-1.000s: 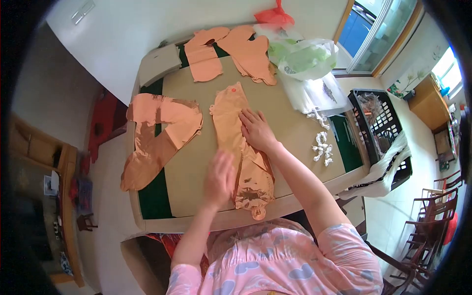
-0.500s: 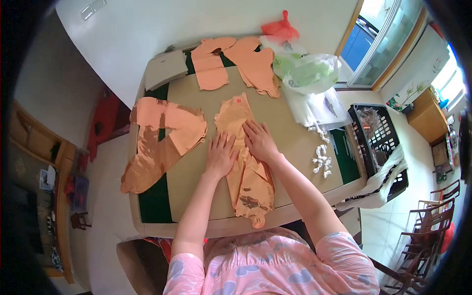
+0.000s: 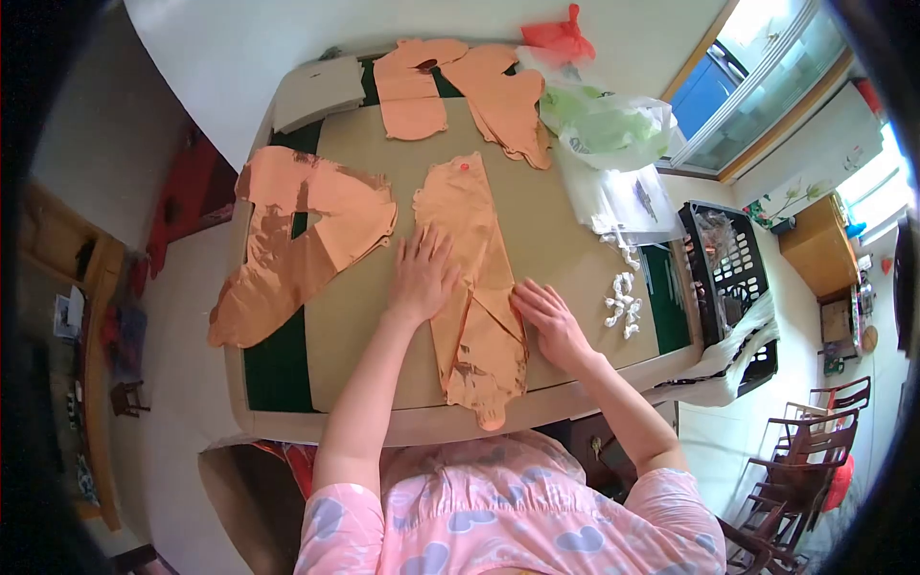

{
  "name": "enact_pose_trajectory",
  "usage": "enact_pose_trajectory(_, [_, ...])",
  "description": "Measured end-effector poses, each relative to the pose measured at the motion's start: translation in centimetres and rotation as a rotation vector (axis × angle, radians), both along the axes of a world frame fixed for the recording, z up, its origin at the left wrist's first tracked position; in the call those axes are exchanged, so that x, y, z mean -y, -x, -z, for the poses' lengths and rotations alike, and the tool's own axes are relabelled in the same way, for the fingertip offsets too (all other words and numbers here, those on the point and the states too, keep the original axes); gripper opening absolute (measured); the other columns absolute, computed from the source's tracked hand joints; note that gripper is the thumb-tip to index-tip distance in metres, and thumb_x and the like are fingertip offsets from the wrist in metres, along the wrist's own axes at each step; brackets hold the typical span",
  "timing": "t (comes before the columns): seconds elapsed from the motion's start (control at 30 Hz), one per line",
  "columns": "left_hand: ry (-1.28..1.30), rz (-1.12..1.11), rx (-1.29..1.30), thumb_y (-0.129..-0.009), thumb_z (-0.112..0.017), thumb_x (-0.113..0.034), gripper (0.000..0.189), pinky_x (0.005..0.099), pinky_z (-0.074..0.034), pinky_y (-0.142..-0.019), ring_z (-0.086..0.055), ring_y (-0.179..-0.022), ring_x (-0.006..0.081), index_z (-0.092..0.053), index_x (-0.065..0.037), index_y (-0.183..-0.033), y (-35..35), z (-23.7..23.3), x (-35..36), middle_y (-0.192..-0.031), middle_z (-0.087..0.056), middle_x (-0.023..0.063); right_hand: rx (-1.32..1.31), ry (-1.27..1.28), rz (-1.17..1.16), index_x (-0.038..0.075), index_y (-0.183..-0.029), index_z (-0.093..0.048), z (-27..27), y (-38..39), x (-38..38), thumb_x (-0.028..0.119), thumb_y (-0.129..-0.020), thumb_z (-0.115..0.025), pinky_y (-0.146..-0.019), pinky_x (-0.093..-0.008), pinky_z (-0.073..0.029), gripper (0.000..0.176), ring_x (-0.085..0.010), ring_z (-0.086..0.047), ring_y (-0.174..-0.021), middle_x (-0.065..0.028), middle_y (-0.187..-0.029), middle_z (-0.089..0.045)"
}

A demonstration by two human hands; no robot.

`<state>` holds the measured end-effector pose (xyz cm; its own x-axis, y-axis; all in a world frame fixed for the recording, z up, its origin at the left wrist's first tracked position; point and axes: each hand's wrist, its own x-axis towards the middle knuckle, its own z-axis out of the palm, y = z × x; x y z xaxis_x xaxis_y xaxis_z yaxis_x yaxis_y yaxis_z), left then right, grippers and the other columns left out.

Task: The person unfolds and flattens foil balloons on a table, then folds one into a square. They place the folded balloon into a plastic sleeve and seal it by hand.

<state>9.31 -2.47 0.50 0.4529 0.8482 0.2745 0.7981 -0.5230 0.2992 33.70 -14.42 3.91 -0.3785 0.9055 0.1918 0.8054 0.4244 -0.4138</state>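
Note:
A folded rose-gold foil balloon [image 3: 470, 230] lies flat on the table in front of me. It has a small red dot near its far end and a rounded tab at the near end. My left hand [image 3: 422, 275] rests flat on its left side, fingers stretched out. At the right edge of the balloon lies my right hand [image 3: 556, 324], its outstretched fingertips touching the foil near a crossing fold. Neither hand grips anything. To the left is another flat foil balloon [image 3: 335, 220], shaped with a gap in its middle.
More flat foil balloons [image 3: 498, 101] lie at the back beside a grey stack [image 3: 319, 94]. Plastic bags [image 3: 613, 125] and a red bag [image 3: 561, 36] sit at the back right. White knotted bundles [image 3: 623, 305] lie on the right, near a black crate [image 3: 733, 287].
My right hand has slid from the balloon's upper middle down to its right edge. My left hand stays on the left side. The camera view has shifted slightly.

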Motion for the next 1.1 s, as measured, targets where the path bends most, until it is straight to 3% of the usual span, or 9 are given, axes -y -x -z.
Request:
enact_pose_trajectory(0.27, [0.013,0.011,-0.005,-0.094,-0.048,-0.037,0.052,0.0547,-0.022,-0.112,-0.029,-0.138,0.0357,-0.045,-0.009,-0.138,0.1,-0.8,0.2,-0.149,-0.033,0.0157,-0.054,0.128,-0.167,0.003,-0.134,-0.050,-1.6,-0.1,4.4,-0.009,-0.071,-0.048,-0.115,-0.0480,-0.025,0.063,-0.0276,-0.036,-0.137,-0.0113,-0.142,-0.045])
enact_pose_trajectory(0.47, [0.025,0.003,-0.027,-0.095,-0.047,-0.038,0.051,0.0529,-0.022,-0.113,-0.028,-0.139,0.0345,-0.044,-0.010,-0.138,0.0,-0.9,0.1,-0.150,-0.032,0.0150,-0.101,0.064,0.006,0.004,-0.135,-0.049,-0.8,-0.4,5.6,-0.010,-0.069,-0.049,-0.114,-0.0491,-0.024,0.067,-0.0276,-0.036,-0.137,-0.0109,-0.143,-0.045])
enact_pose_trajectory(0.57, [0.024,0.000,-0.038,-0.095,-0.047,-0.039,0.051,0.0519,-0.022,-0.114,-0.028,-0.139,0.0337,-0.044,-0.012,-0.139,0.1,-1.0,0.0,-0.150,-0.032,0.0146,-0.004,0.065,-0.067,0.005,-0.135,-0.050,-1.2,-0.2,5.6,-0.009,-0.069,-0.049,-0.114,-0.0504,-0.024,0.067,-0.0278,-0.036,-0.137,-0.0106,-0.143,-0.045])
enact_pose_trajectory(0.87, [0.038,-0.001,-0.035,-0.096,-0.046,-0.040,0.049,0.0518,-0.021,-0.113,-0.028,-0.139,0.0338,-0.045,-0.016,-0.139,0.1,-0.5,0.1,-0.150,-0.033,0.0145,-0.125,-0.037,-0.011,0.005,-0.134,-0.051,-1.3,-0.4,2.0,-0.007,-0.071,-0.049,-0.114,-0.0512,-0.023,0.064,-0.0297,-0.036,-0.137,-0.0113,-0.142,-0.045])
enact_pose_trajectory(1.0, [0.024,0.008,-0.042,-0.095,-0.047,-0.040,0.049,0.0524,-0.022,-0.113,-0.028,-0.139,0.0343,-0.045,-0.018,-0.140,0.1,-0.4,-0.1,-0.149,-0.034,0.0151,-0.017,-0.018,-0.029,0.006,-0.131,-0.053,-1.4,1.0,-1.6,-0.001,-0.082,-0.054,-0.111,-0.0503,-0.030,0.050,-0.0295,-0.041,-0.133,-0.0116,-0.139,-0.049])
enact_pose_trajectory(1.1, [0.028,0.007,-0.052,-0.095,-0.047,-0.040,0.050,0.0527,-0.022,-0.113,-0.027,-0.140,0.0346,-0.046,-0.018,-0.140,0.2,-0.7,0.1,-0.149,-0.034,0.0152,0.015,-0.067,-0.102,0.007,-0.132,-0.052,0.1,1.5,-1.7,0.000,-0.081,-0.058,-0.110,-0.0486,-0.032,0.051,-0.0277,-0.043,-0.132,-0.0097,-0.138,-0.049])
